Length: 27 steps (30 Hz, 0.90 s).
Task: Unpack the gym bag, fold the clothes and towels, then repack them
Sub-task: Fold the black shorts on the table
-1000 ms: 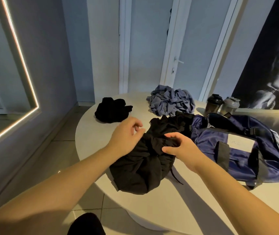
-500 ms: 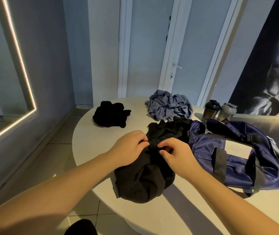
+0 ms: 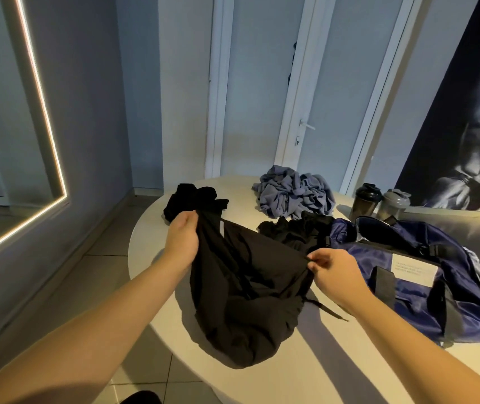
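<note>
The black garment (image 3: 250,290) hangs stretched between the two hands, its upper edge running as a long axis from up-left down to the right, with the bulk sagging onto the bench (image 3: 306,371) on the near side of the gym bag (image 3: 437,275). The left hand (image 3: 182,243) has its fingers closed in a fist around one bunched end, on the side away from the gym bag; the right hand (image 3: 335,269) pinches the other end between thumb and fingertips, just beside the gym bag's near end. Each hand already sits at one end, so spreading the cloth flat likely means lowering it toward the bare bench in front of the gym bag.

Behind the gym bag's open end lie a second black heap (image 3: 294,231), a crumpled grey-blue cloth (image 3: 294,193) and two shaker bottles (image 3: 378,201); another black bundle (image 3: 192,202) sits far to its left. The bench is pale and round, set over a tiled floor near a door (image 3: 332,97) and a lit mirror (image 3: 2,126).
</note>
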Each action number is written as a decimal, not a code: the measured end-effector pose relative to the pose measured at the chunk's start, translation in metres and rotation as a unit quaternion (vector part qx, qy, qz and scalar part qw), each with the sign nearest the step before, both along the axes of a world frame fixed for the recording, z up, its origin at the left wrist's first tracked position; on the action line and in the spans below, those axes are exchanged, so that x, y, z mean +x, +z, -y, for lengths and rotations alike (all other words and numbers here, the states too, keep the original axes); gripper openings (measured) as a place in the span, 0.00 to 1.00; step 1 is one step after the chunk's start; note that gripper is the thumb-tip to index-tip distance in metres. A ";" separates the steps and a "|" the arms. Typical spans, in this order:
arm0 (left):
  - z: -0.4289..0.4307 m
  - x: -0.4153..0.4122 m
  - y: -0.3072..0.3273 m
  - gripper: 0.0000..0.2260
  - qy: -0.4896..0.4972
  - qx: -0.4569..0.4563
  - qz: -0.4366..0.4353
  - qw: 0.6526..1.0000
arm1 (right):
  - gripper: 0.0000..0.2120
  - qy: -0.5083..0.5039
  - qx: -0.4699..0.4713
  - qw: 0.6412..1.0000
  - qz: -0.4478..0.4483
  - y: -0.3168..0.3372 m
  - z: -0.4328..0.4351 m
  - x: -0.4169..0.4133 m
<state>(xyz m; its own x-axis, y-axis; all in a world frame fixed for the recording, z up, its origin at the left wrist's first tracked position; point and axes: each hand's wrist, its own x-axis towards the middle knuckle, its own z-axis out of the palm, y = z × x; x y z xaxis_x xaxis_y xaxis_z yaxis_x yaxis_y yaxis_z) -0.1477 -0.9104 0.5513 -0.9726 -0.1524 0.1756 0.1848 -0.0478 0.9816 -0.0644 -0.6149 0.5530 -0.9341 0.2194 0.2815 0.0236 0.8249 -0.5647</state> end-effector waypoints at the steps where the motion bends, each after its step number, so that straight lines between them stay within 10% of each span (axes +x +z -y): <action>1: 0.004 -0.006 -0.007 0.13 -0.002 -0.038 0.012 0.999 | 0.07 -0.007 0.002 1.000 0.005 0.004 -0.003 -0.003; 5: 0.009 -0.015 -0.026 0.12 -0.050 -0.198 0.113 0.972 | 0.10 -0.031 0.003 1.000 -0.002 0.008 0.003 -0.006; 8: 0.003 -0.004 -0.025 0.03 0.069 -0.327 -0.059 0.941 | 0.09 0.029 0.019 0.997 -0.065 0.010 0.026 0.006; 11: -0.013 0.031 -0.013 0.05 -0.036 -0.425 -0.288 0.858 | 0.05 0.107 0.083 0.991 0.003 0.000 0.048 0.013; 15: -0.028 0.039 -0.020 0.22 -0.170 -0.645 -0.212 0.714 | 0.08 0.118 0.208 0.961 0.138 -0.015 0.056 0.011; 18: -0.025 0.035 -0.021 0.17 -0.172 -0.726 -0.208 0.633 | 0.08 0.138 0.216 0.952 0.169 -0.020 0.051 0.011; 27: 0.002 0.015 0.020 0.04 -0.038 -0.279 -0.151 0.947 | 0.06 0.064 -0.085 0.994 -0.026 0.016 0.009 0.018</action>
<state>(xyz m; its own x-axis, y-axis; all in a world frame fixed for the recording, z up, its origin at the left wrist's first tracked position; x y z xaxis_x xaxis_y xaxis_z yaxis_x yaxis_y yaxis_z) -0.1327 -0.9119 0.5714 -0.8691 0.1152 0.4810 0.4790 0.4388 0.7603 -0.0463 -0.6242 0.5686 -0.9424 0.1477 0.3001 -0.1092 0.7123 -0.6933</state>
